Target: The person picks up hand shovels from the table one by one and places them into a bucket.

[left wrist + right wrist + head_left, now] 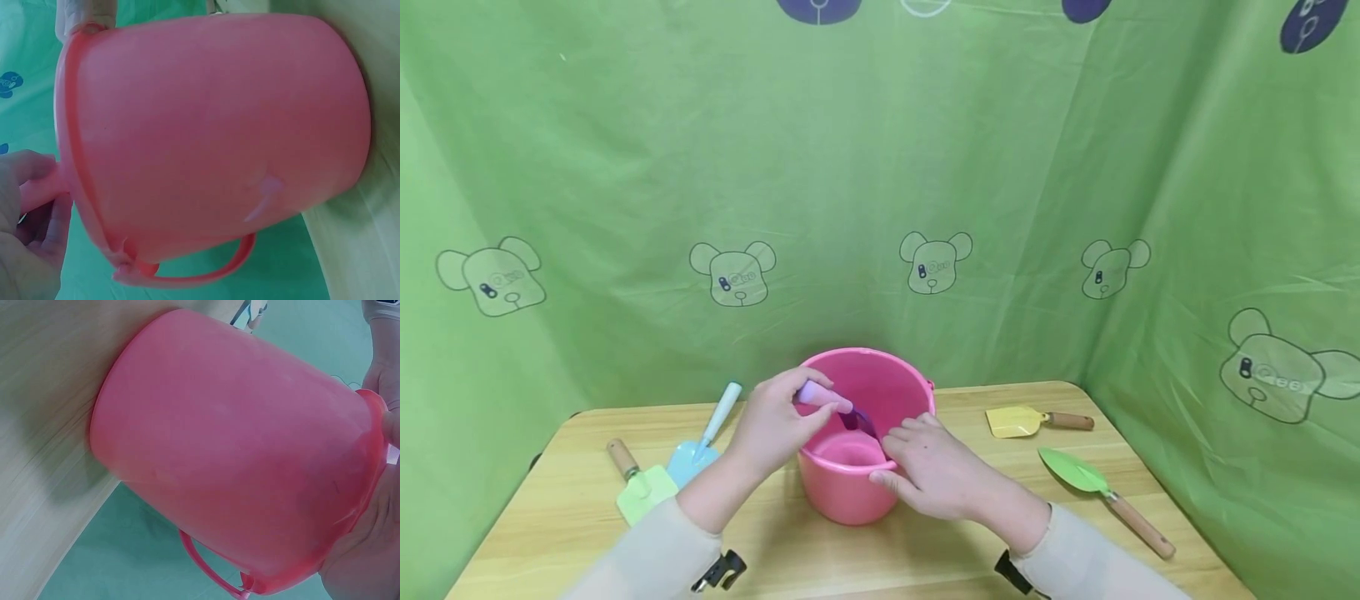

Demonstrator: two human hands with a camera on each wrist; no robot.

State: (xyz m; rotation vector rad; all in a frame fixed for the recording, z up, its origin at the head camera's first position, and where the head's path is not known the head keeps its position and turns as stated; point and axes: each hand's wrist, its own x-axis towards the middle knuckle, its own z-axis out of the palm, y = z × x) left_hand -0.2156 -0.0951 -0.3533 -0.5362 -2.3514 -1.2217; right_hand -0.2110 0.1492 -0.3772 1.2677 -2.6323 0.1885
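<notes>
A pink bucket stands upright on the wooden table, its handle hanging down on one side. My left hand is over its left rim and holds the lilac handle of a small purple shovel between thumb and fingers. The shovel slants down inside the bucket, its dark purple blade toward the right hand. At the right front rim, my right hand grips the bucket, thumb outside and fingers over the inside. Whether those fingers touch the blade, I cannot tell.
Left of the bucket lie a light green shovel with a wooden handle and a blue shovel. On the right are a yellow shovel and a green pointed trowel. A green curtain closes off the table's back and sides.
</notes>
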